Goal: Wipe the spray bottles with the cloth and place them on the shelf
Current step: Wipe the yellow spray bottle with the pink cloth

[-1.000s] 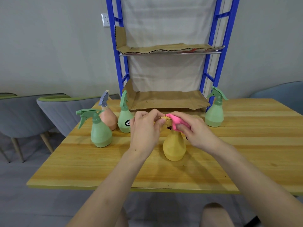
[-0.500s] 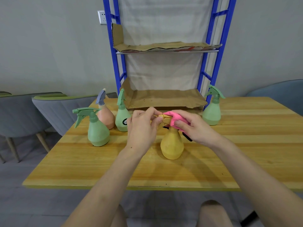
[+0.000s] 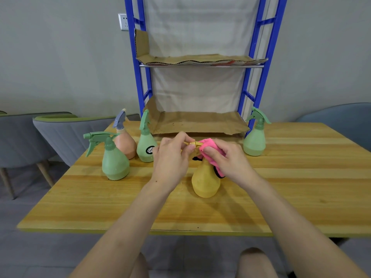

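Observation:
A yellow spray bottle (image 3: 205, 182) stands on the wooden table (image 3: 281, 197) in front of me. My left hand (image 3: 172, 157) pinches its yellow nozzle head. My right hand (image 3: 228, 159) holds a pink cloth (image 3: 210, 149) pressed over the bottle's top and neck. To the left stand a green bottle (image 3: 114, 161), a peach bottle with a grey-blue trigger (image 3: 125, 143) and a second green bottle with a black label (image 3: 146, 145). Another green bottle (image 3: 255, 137) stands at the right, beside the blue shelf frame (image 3: 259, 77).
The shelf's lower level holds a cardboard sheet (image 3: 198, 123) at table height; an upper cardboard-lined level (image 3: 200, 59) sits above. Grey chairs (image 3: 60, 135) stand left of the table, a blue-grey chair (image 3: 341, 121) at the right. My knees show below the table's front edge.
My right hand with the pink cloth has shifted slightly over the yellow bottle's top. My left hand keeps its pinch on the nozzle. The view has drifted a little.

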The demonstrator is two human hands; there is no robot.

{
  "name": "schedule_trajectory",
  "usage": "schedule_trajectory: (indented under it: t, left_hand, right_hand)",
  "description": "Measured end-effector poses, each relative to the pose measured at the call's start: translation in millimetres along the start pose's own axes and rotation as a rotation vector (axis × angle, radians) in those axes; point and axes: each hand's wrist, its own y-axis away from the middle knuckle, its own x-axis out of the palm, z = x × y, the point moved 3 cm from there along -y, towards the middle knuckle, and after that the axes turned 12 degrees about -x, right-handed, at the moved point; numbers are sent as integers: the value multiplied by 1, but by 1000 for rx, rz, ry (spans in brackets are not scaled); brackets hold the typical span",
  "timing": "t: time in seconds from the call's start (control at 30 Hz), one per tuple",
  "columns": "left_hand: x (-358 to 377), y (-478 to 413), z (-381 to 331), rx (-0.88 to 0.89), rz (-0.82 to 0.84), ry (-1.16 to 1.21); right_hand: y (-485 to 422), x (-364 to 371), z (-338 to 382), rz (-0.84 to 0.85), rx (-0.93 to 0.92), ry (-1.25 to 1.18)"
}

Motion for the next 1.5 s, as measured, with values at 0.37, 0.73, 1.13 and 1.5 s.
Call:
schedule_trajectory:
  t: [0.37,0.73,1.13,1.5]
  left_hand:
    - [-1,4,0,34,-40,37]
    - [-8,1,-5,1,-21,-44]
    - [-4,4,-7,-22,-7,21]
    - [-5,-4,-6,-52,30,9]
  right_hand:
    - [-8,-5,10,114,-142,363]
    - [9,-26,0,115,-88,239]
    - [0,-3,8,38,77,348]
    - [-5,-15,6,140,186,255]
